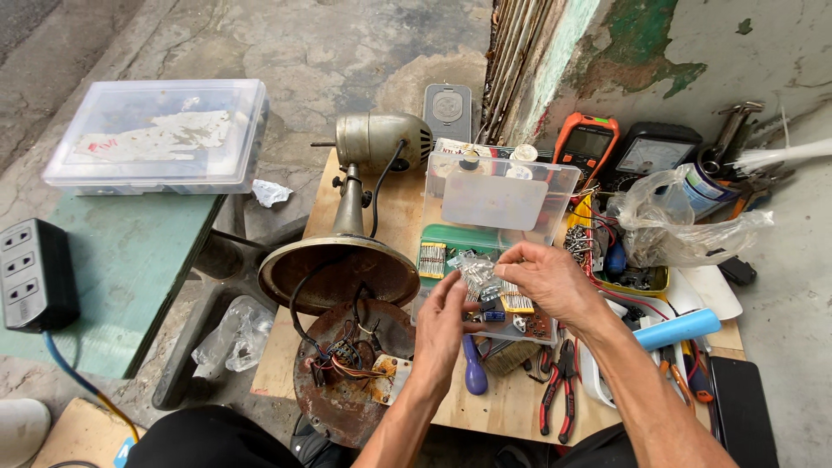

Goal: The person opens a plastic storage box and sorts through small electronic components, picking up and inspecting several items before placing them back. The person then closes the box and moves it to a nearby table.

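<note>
The left hand (444, 325) and right hand (548, 277) hold together a small clear bag (476, 271) over the open parts box (485, 260), right of the fan base (340, 270). What the bag contains is hard to see. The fingertips are partly hidden.

Small clear packet (476, 270) between the fingertips of both hands: contents too small to identify. Black phone (744, 410) at 4 o'clock and white shoe (19, 426) at 8 o'clock are cropped by the frame edges.
</note>
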